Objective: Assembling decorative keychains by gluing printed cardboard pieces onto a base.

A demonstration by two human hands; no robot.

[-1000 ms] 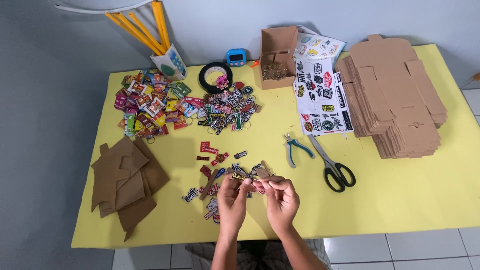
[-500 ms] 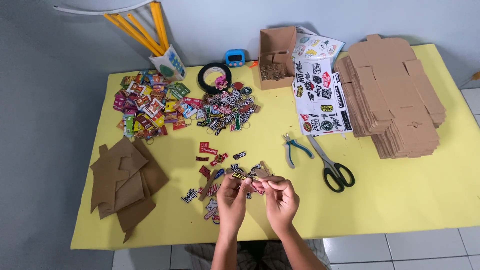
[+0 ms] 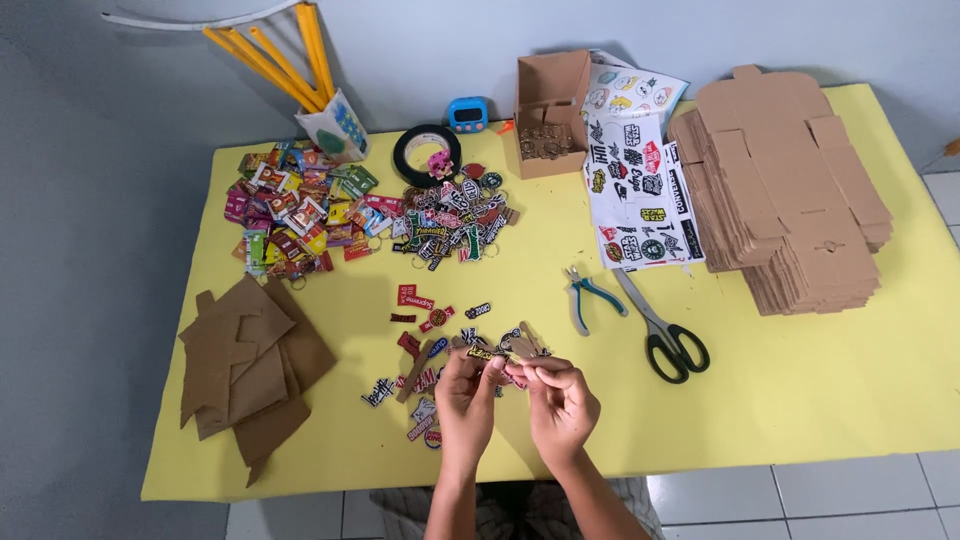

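Both hands are raised together over the near edge of the yellow table [image 3: 800, 400]. My left hand [image 3: 464, 398] pinches a small dark charm with yellow print [image 3: 483, 353] between thumb and fingertips. My right hand [image 3: 562, 400] has its fingertips closed right beside that charm, on something too small to make out. Under and around the hands lie several loose small charms [image 3: 436, 318], red, black and white. Small brown cardboard pieces [image 3: 521, 342] lie just beyond the fingertips.
Blue-handled pliers [image 3: 585, 295] and black-handled scissors [image 3: 662, 330] lie right of the hands. Flat cardboard boxes [image 3: 790, 190] are stacked far right, sticker sheets [image 3: 638, 185] beside them. Cardboard scraps [image 3: 245, 365] sit left. Colourful packets [image 3: 295, 215], a keychain pile [image 3: 455, 220], a tape roll [image 3: 425, 153] and an open box [image 3: 550, 105] lie behind.
The hands stay in nearly the same spot over the loose charms; the fingers shift slightly around the small charm between them.
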